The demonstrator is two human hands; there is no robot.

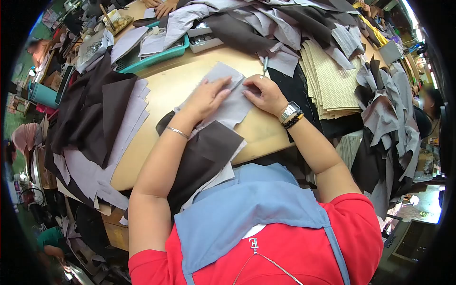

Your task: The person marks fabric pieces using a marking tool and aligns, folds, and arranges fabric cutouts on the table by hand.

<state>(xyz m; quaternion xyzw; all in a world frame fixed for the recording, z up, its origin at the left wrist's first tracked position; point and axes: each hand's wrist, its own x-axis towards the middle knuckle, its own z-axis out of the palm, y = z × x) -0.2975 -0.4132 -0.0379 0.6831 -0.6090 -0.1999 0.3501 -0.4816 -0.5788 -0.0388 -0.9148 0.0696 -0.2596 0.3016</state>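
A grey fabric piece (230,111) lies on the pale tabletop (159,99) before me, with a seam or fold near its upper edge. My left hand (211,97) rests on it with fingers spread. On the right, my right hand (264,95) has its thumb and index finger bent at the fabric's edge, and a small tool with a grey-green handle (265,65) sticks up beside its fingers. Whether that hand holds the tool is unclear. Dark brown fabric (204,152) hangs from the table's front edge toward my lap.
Dark and grey fabric piles lie at the left (95,109), along the back (242,31) and at the right (384,114). A teal tray (178,50) stands at the back left, and woven-patterned cream sheets (332,83) at the right. Another person's hands (164,7) show at the far edge.
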